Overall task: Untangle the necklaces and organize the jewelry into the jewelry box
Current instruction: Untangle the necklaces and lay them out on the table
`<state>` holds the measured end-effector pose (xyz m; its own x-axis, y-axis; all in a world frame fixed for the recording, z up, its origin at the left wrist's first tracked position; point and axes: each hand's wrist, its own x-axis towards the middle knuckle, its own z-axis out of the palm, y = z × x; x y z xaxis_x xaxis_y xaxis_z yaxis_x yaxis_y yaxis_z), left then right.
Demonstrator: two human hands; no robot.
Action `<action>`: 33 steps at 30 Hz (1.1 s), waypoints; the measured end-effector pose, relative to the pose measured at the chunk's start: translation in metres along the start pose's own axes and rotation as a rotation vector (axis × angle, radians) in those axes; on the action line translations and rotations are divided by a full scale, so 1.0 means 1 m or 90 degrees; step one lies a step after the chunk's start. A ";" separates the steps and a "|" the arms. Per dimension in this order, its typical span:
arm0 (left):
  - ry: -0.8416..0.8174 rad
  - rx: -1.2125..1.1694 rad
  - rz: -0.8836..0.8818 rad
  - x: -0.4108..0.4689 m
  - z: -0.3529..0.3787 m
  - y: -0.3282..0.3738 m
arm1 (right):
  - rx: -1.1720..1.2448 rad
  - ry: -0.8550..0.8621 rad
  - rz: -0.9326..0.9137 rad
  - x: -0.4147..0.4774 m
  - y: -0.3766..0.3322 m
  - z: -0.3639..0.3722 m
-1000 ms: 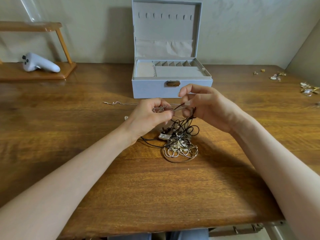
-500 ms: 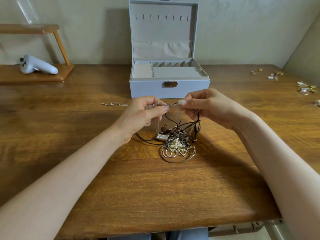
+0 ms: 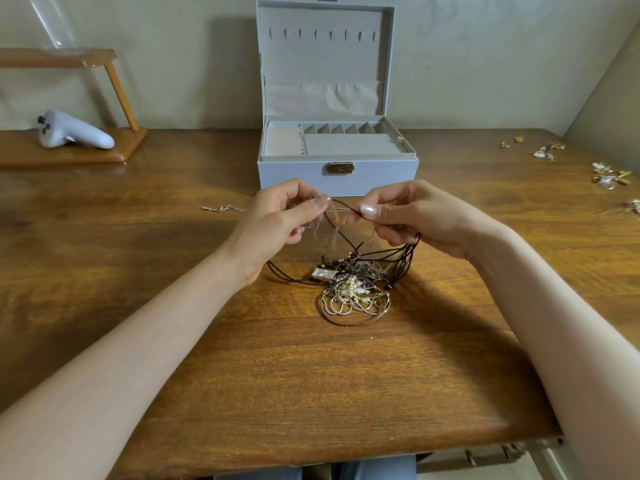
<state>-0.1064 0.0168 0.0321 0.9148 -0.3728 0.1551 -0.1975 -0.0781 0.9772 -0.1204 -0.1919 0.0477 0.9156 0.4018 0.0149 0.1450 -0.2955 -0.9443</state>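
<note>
A fine chain point(image 3: 341, 212) is pinched taut between the left hand point(image 3: 277, 220) and right hand point(image 3: 415, 216), above the tangled necklaces point(image 3: 356, 285) lying near the open jewelry box point(image 3: 337, 174). Light, limp, snag-prone strands are best gripped close to knots.

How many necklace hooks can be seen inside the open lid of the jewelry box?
8, in one row across the top of the lid lining, from the leftmost hook to the rightmost hook, above the fabric pocket. None seems hidden.

The dangling chain point(image 3: 333, 233) is blurred; far-right trinkets point(image 3: 609, 176) too small to identify.
</note>
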 end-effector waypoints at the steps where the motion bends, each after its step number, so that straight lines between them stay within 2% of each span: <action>1: 0.007 -0.007 0.004 0.000 -0.001 0.000 | -0.008 -0.009 0.003 -0.001 -0.001 0.000; 7: 0.029 -0.024 0.017 0.000 -0.003 0.000 | -0.088 -0.024 0.054 0.001 0.003 0.000; 11: 0.009 -0.042 0.031 0.000 -0.005 0.003 | -0.213 -0.023 0.073 0.002 0.005 0.001; 13: -0.004 -0.040 0.037 -0.001 -0.003 0.004 | -0.307 -0.005 0.062 0.002 0.005 0.005; 15: -0.016 -0.033 0.041 -0.001 -0.002 0.005 | -0.376 0.061 0.026 0.004 0.006 0.006; 17: -0.025 -0.030 0.041 -0.001 -0.002 0.006 | -0.307 0.116 -0.034 0.006 0.002 0.007; 20: -0.022 0.013 0.043 -0.001 0.001 0.004 | -0.034 0.053 -0.062 0.006 -0.006 0.015; 21: -0.020 0.029 0.044 -0.001 0.002 0.004 | 0.009 0.033 -0.060 0.006 -0.006 0.019; 23: -0.025 0.012 0.047 0.000 0.003 0.004 | 0.016 0.042 -0.061 0.008 -0.005 0.025; 25: -0.008 -0.013 0.057 0.001 0.001 0.004 | 0.011 0.097 -0.058 0.009 -0.003 0.022; 29: 0.072 -0.011 0.072 0.006 -0.013 0.006 | -0.062 0.223 -0.062 0.006 -0.002 0.005; 33: 0.147 0.039 0.058 0.012 -0.029 0.001 | -0.117 0.284 -0.062 0.004 0.001 -0.009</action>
<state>-0.0859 0.0390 0.0389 0.9470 -0.1606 0.2781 -0.2975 -0.1127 0.9481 -0.1134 -0.1985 0.0494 0.9601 0.0364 0.2774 0.2647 -0.4387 -0.8588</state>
